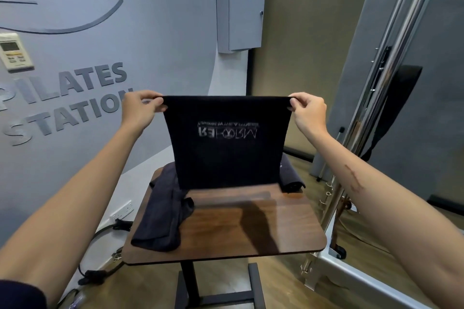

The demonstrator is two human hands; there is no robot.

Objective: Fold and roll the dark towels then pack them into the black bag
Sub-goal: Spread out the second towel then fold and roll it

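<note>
While held up: dark towel hangs above the far half of the bench, bottom hem just over the bench top, logo print upside down and mirrored to camera
Left hand: pinching the towel's top left corner, thumb and fingers curled on the edge
Right hand: pinching the top right corner the same way, top edge pulled taut between both hands
Step, my read: squaring the towel before the first fold
How to do it well: keep the top edge level and tight, lower it so the hem lands flat on the bare bench, then bring corners together so the edges line up; probably steer off the loose towels so nothing bunches under it
Towels counted: one held; a crumpled dark heap on the bench's left side, draping over its left edge, cannot tell if one or two; one more dark towel at the bench's far right corner, looks folded or rolled
Black bag: none seen on or near the bench
Benches: one
Hands: two
</note>
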